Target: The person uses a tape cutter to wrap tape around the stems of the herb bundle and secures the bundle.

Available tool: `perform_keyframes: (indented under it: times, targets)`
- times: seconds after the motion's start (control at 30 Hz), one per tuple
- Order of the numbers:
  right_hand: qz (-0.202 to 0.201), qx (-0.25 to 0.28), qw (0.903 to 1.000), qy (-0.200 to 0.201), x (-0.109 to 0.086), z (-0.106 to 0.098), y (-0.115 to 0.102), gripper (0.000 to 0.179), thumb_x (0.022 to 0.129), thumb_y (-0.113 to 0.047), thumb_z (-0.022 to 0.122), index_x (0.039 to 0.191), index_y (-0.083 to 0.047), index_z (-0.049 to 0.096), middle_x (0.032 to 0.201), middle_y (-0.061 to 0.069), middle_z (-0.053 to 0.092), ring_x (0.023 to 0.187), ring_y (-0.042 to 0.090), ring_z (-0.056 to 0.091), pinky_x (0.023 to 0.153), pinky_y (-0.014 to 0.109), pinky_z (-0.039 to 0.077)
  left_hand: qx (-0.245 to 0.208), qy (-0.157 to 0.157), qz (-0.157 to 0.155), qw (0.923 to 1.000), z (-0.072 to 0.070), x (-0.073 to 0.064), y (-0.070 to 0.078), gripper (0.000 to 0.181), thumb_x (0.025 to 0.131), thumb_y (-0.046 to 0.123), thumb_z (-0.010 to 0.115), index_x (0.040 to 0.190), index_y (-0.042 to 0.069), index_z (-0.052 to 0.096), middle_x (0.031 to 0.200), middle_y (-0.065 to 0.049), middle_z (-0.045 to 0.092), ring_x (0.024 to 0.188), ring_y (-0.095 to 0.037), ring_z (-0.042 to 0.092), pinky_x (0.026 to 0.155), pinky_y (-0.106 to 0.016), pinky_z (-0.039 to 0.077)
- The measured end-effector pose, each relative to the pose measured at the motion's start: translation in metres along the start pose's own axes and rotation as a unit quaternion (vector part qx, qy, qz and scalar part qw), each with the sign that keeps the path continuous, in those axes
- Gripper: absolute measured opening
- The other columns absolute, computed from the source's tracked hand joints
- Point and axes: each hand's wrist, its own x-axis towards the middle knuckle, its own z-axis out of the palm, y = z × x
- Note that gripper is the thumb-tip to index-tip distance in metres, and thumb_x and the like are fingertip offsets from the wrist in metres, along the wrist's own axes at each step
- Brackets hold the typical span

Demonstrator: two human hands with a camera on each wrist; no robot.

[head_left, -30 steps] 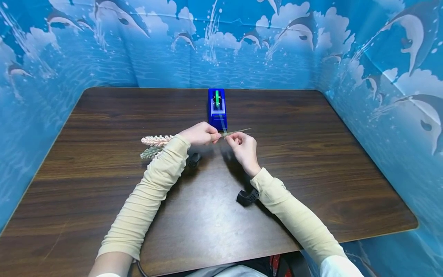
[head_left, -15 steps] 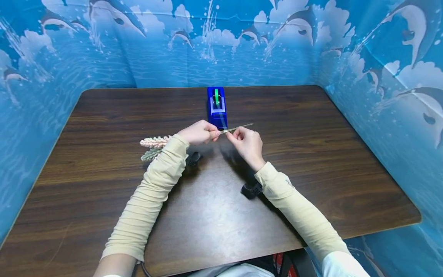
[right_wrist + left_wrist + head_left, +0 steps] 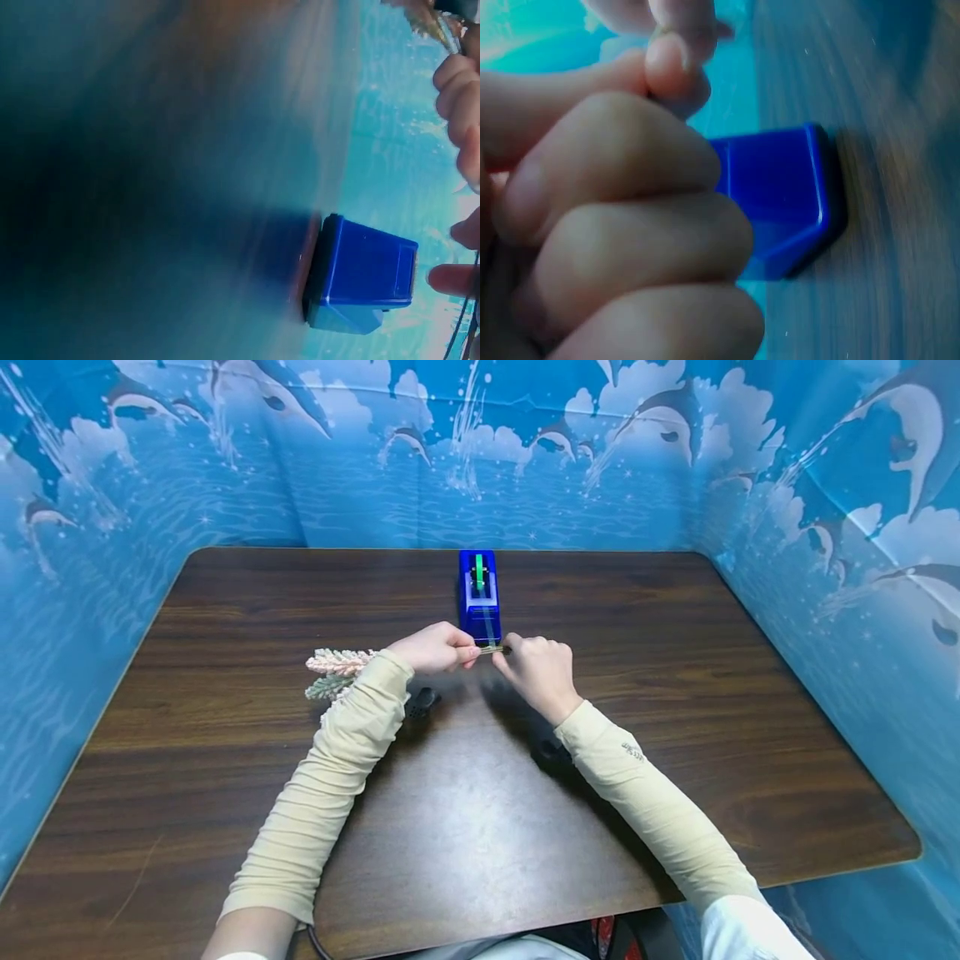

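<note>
My left hand grips the thin stems of a small bunch of artificial flower sprigs. Their pale pink head and grey-green head stick out to the left, partly behind the forearm. My right hand pinches the stems' other end between thumb and fingers, covering the tips. A clear strip of tape runs from the blue tape dispenser down to the stems between both hands. In the left wrist view curled fingers stand before the dispenser. Dark stem ends show in the right wrist view.
The dispenser, with a green tape roll hub, stands at the back middle of the dark wooden table. Blue dolphin-print curtains hang behind and to the right. Black wrist devices sit under the wrists.
My right hand has turned over, its back now facing up, and its fingers have closed over the stem tips that stuck out past them. The left hand holds nearly still.
</note>
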Motion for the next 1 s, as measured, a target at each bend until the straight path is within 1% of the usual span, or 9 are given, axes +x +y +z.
perform_keyframes:
  times: [0.07, 0.2, 0.37, 0.5, 0.7, 0.77, 0.83, 0.93, 1.0]
  targets:
    - [0.005, 0.010, 0.9998, -0.017, 0.000, -0.001, -0.001, 0.018, 0.085, -0.027, 0.067, 0.079, -0.010, 0.071, 0.054, 0.007, 0.062, 0.045, 0.025, 0.056, 0.040, 0.040, 0.041, 0.028, 0.000, 0.005, 0.9996, -0.001, 0.000, -0.002, 0.030, 0.101, 0.019, 0.048, 0.082, -0.001, 0.058, 0.053, 0.006, 0.040, 0.050, -0.008, 0.036, 0.054, -0.024, 0.028]
    - [0.015, 0.040, 0.9968, -0.068, 0.001, -0.008, -0.001, 0.018, 0.086, -0.028, 0.069, 0.088, -0.011, 0.073, 0.060, 0.005, 0.066, 0.051, 0.026, 0.061, 0.044, 0.041, 0.044, 0.067, 0.005, 0.018, 0.9976, -0.004, -0.001, -0.006, 0.029, 0.100, 0.020, 0.051, 0.086, -0.001, 0.063, 0.055, 0.007, 0.044, 0.056, -0.008, 0.042, 0.062, -0.025, 0.035]
    - [-0.004, 0.044, 0.9912, -0.125, 0.003, -0.019, 0.002, 0.017, 0.090, -0.027, 0.067, 0.096, -0.013, 0.073, 0.065, 0.005, 0.068, 0.055, 0.025, 0.062, 0.048, 0.043, 0.047, 0.079, 0.018, 0.037, 0.9960, -0.008, -0.002, -0.006, 0.025, 0.099, 0.019, 0.054, 0.091, 0.000, 0.069, 0.057, 0.008, 0.047, 0.058, -0.007, 0.045, 0.064, -0.025, 0.038]
    - [-0.033, 0.043, 0.9897, -0.133, 0.004, -0.020, 0.002, 0.013, 0.092, -0.024, 0.065, 0.090, -0.013, 0.072, 0.067, 0.005, 0.068, 0.056, 0.022, 0.061, 0.050, 0.042, 0.047, 0.084, 0.027, 0.035, 0.9955, -0.010, -0.004, -0.006, 0.023, 0.097, 0.018, 0.056, 0.093, 0.001, 0.071, 0.058, 0.009, 0.048, 0.057, -0.006, 0.045, 0.063, -0.024, 0.039]
    - [-0.082, 0.052, 0.9889, -0.112, 0.004, -0.018, 0.004, 0.019, 0.088, -0.028, 0.070, 0.087, -0.009, 0.073, 0.083, 0.007, 0.059, 0.078, 0.027, 0.054, 0.071, 0.039, 0.043, 0.093, 0.031, 0.033, 0.9946, -0.009, -0.004, -0.006, 0.022, 0.096, 0.018, 0.058, 0.093, 0.002, 0.072, 0.055, 0.010, 0.047, 0.055, -0.004, 0.043, 0.061, -0.024, 0.037]
    - [-0.089, 0.059, 0.9872, -0.119, 0.004, -0.017, 0.004, 0.023, 0.089, -0.031, 0.069, 0.086, -0.008, 0.073, 0.088, 0.008, 0.060, 0.082, 0.027, 0.054, 0.075, 0.040, 0.041, 0.099, 0.030, 0.030, 0.9942, -0.008, -0.003, -0.006, 0.022, 0.096, 0.018, 0.058, 0.093, 0.002, 0.072, 0.055, 0.009, 0.047, 0.055, -0.005, 0.043, 0.061, -0.024, 0.037]
    - [-0.092, 0.058, 0.9844, -0.138, 0.004, -0.016, 0.004, 0.026, 0.092, -0.033, 0.065, 0.088, -0.008, 0.072, 0.093, 0.008, 0.065, 0.087, 0.027, 0.059, 0.078, 0.041, 0.043, 0.110, 0.028, 0.027, 0.9932, -0.007, -0.002, -0.006, 0.022, 0.096, 0.018, 0.058, 0.093, 0.002, 0.072, 0.055, 0.008, 0.048, 0.056, -0.005, 0.045, 0.063, -0.025, 0.039]
    - [-0.088, 0.059, 0.9796, -0.170, 0.005, -0.015, 0.004, 0.032, 0.094, -0.037, 0.061, 0.087, -0.008, 0.070, 0.088, 0.008, 0.070, 0.085, 0.025, 0.066, 0.080, 0.042, 0.045, 0.123, 0.031, 0.027, 0.9916, -0.005, -0.001, -0.007, 0.021, 0.096, 0.018, 0.058, 0.093, 0.004, 0.073, 0.056, 0.006, 0.051, 0.058, -0.007, 0.048, 0.066, -0.026, 0.041]
    - [-0.081, 0.060, 0.9794, -0.175, 0.005, -0.014, 0.004, 0.036, 0.096, -0.040, 0.057, 0.080, -0.009, 0.067, 0.077, 0.006, 0.069, 0.076, 0.023, 0.067, 0.076, 0.042, 0.045, 0.130, 0.034, 0.030, 0.9905, -0.004, 0.000, -0.006, 0.021, 0.096, 0.019, 0.059, 0.093, 0.004, 0.073, 0.056, 0.006, 0.051, 0.058, -0.007, 0.049, 0.067, -0.026, 0.042]
